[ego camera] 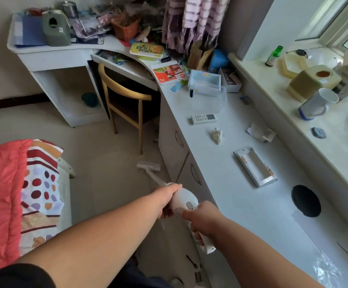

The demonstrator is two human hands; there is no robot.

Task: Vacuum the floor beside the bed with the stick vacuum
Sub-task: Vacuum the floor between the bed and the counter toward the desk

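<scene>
Room: pale floor runs as a narrow strip between the bed on the left and a long white tabletop with drawers on the right; a wooden chair stands at the far end under the corner desk.
Stick vacuum: white, slim; its body sits between the two hands, its tube slants forward and down, and the floor head rests on the floor just beside the drawer fronts, near the chair legs.
Left hand: wrapped round the front of the body where the tube joins, steadying it.
Right hand: clenched on the rear handle, thumb lying forward on top near the grey button.
Handling: rigid plastic, likely light; most weight probably sits in the motor body by the hands, so the head should glide easily.
Where to hold: rear handle for pushing and steering, front of the body for support; smooth shell may slip if gripped loosely.
Caution: tight gap, so the head may knock drawers, chair legs or the bed frame.
</scene>
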